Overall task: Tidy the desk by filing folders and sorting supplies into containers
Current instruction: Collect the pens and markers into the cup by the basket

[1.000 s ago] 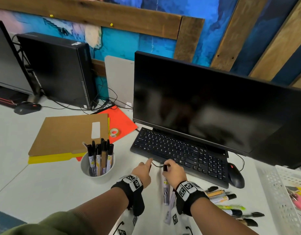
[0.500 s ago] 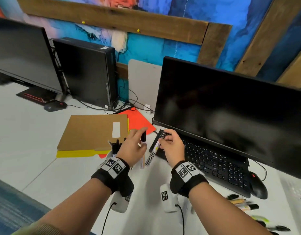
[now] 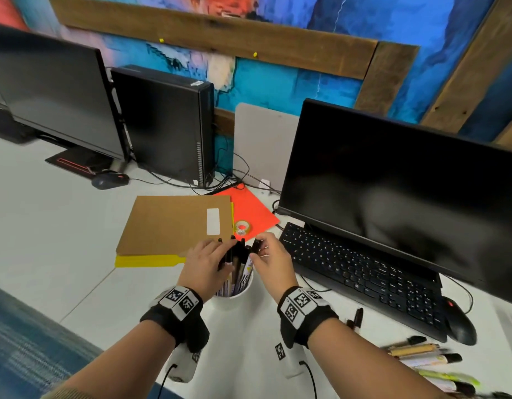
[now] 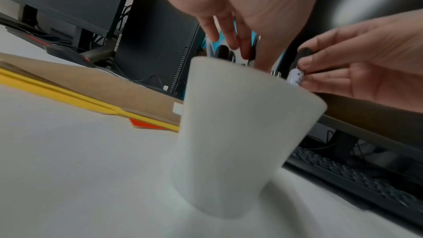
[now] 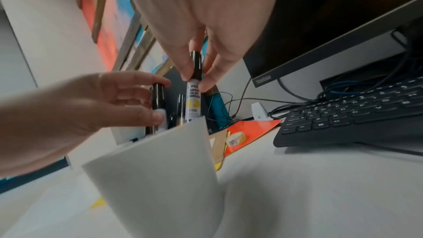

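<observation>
Over white cup (image 3: 234,295): right hand (image 3: 273,264) pinches yellow-labelled marker (image 5: 193,97) upright at rim; left hand (image 3: 204,264) pinches black-capped marker (image 5: 158,100) inside.

The right hand (image 5: 194,24) pinches a black-capped marker (image 5: 194,86) upright over the white cup (image 5: 160,178). Beside it, the left hand (image 5: 75,108) holds another marker (image 5: 158,100) in the cup. A keyboard (image 5: 357,115) lies on the desk (image 5: 320,196).

You had a matt white plastic cup (image 4: 240,133), glossy-capped markers (image 5: 193,86), a matt brown card folder (image 3: 171,223) and rough wooden wall boards (image 3: 220,36).
</observation>
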### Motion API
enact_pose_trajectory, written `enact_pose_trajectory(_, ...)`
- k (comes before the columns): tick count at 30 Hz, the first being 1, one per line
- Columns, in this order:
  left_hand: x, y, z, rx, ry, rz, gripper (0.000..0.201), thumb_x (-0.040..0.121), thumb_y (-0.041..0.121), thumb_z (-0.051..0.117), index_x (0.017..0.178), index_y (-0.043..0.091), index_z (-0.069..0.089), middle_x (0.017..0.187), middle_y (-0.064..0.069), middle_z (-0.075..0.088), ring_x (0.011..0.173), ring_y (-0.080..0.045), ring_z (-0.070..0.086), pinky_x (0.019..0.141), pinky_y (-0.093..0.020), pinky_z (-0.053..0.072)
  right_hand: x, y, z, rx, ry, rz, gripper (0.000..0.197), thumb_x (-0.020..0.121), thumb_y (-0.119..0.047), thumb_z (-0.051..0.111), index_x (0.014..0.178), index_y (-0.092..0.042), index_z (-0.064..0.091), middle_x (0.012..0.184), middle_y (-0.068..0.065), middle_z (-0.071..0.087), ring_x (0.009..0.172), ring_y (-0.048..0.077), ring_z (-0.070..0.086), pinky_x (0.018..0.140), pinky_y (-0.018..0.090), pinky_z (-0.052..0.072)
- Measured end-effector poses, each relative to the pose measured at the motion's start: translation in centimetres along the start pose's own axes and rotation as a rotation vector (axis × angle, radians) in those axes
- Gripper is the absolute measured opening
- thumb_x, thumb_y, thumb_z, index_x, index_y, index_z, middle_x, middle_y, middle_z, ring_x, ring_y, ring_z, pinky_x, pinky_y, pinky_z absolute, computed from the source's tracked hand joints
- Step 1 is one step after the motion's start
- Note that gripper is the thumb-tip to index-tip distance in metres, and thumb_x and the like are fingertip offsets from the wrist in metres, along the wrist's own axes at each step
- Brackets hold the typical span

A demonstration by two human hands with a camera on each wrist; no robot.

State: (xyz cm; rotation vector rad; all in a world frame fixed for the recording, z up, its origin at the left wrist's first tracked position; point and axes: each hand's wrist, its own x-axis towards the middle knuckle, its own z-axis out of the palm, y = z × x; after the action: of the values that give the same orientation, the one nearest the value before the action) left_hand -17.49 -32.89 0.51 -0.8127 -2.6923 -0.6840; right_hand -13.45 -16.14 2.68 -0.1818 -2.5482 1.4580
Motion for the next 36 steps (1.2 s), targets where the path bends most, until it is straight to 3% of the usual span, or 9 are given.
enact_pose_trajectory(5,-0.8,-0.4,0.2,0.106,0.027,-0.018,0.059,0.052,0.025,0.086,0.108,0.025,0.065,0.106,-0.003,0.065,0.110,-0.022,0.042,0.080,-0.045,0.049,-0.4,0.7,1.2,-0.195,-0.117,-0.066,0.031,0.087,-0.010,0.057,0.116,-0.021,0.051,0.115,-0.001,0.050,0.095,0.017,0.058,0.089,0.035,0.051)
enact_pose_trajectory(10,-0.4,-0.3,0.1,0.103,0.050,-0.059,0.037,0.075,0.038,0.051,0.104,0.022,0.068,0.115,-0.007,0.064,0.115,-0.025,0.042,0.084,-0.046,0.047,-0.4,1.4,0.9,-0.226,-0.138,-0.070,0.039,0.092,-0.010,0.051,0.128,-0.023,0.052,0.117,-0.002,0.047,0.100,0.015,0.055,0.095,0.027,0.046)
enact_pose_trajectory(15,0.4,0.7,0.5,0.052,0.076,-0.044,0.042,0.077,0.039,0.048,0.115,0.025,0.059,0.116,-0.006,0.062,0.114,-0.024,0.044,0.084,-0.043,0.047,-0.5,1.7,-0.1,-0.205,-0.083,-0.034,0.044,0.092,-0.011,0.048,0.134,-0.025,0.045,0.119,-0.004,0.045,0.099,0.014,0.055,0.093,0.029,0.047)
enact_pose_trajectory(18,1.0,2.4,0.7,0.015,0.088,-0.001,0.041,0.075,0.037,0.049,0.113,0.025,0.059,0.115,-0.005,0.061,0.111,-0.023,0.047,0.084,-0.043,0.046,-0.9,2.6,-1.0,-0.217,-0.022,0.010,0.036,0.090,-0.010,0.049,0.124,-0.020,0.052,0.117,-0.003,0.048,0.095,0.014,0.055,0.090,0.030,0.048)
enact_pose_trajectory(23,1.6,6.2,2.3,0.009,0.109,0.114,0.030,0.076,0.035,0.050,0.105,0.029,0.058,0.110,0.000,0.061,0.107,-0.021,0.048,0.085,-0.036,0.040,-1.7,5.3,-3.9,-0.272,0.071,0.110,0.020,0.086,-0.007,0.052,0.101,-0.013,0.063,0.094,-0.005,0.050,0.082,0.013,0.053,0.082,0.026,0.048)
enact_pose_trajectory(25,1.7,8.1,3.2,-0.016,0.065,0.158,0.029,0.075,0.034,0.049,0.102,0.029,0.059,0.105,0.003,0.060,0.102,-0.017,0.045,0.082,-0.032,0.036,-2.3,6.6,-5.5,-0.309,0.116,0.173,0.017,0.085,-0.007,0.053,0.097,-0.013,0.063,0.091,-0.004,0.051,0.078,0.013,0.052,0.077,0.024,0.045)
enact_pose_trajectory(28,1.9,10.6,4.7,-0.048,-0.059,0.216,0.030,0.075,0.034,0.048,0.101,0.028,0.062,0.101,0.004,0.061,0.101,-0.014,0.044,0.082,-0.034,0.044,-3.2,8.3,-7.7,-0.367,0.159,0.282,0.014,0.085,-0.008,0.052,0.093,-0.013,0.063,0.095,0.003,0.057,0.085,0.020,0.058,0.077,0.027,0.047)
enact_pose_trajectory(31,1.9,13.2,6.0,-0.034,-0.308,0.198,0.033,0.087,0.032,0.048,0.119,0.028,0.058,0.123,0.004,0.051,0.120,-0.017,0.039,0.101,-0.034,0.031,-4.2,9.9,-9.9,-0.470,0.161,0.415,0.018,0.085,-0.010,0.049,0.097,-0.012,0.062,0.105,0.007,0.059,0.098,0.025,0.057,0.082,0.028,0.045)
enact_pose_trajectory(36,1.2,17.5,8.3,0.017,-0.543,0.273,0.034,0.092,0.026,0.045,0.124,0.027,0.055,0.131,0.001,0.046,0.125,-0.022,0.035,0.101,-0.034,0.027,-6.0,12.6,-13.1,-0.545,0.117,0.586,0.025,0.085,-0.006,0.045,0.104,-0.011,0.061,0.114,0.012,0.057,0.102,0.029,0.058,0.084,0.027,0.045)
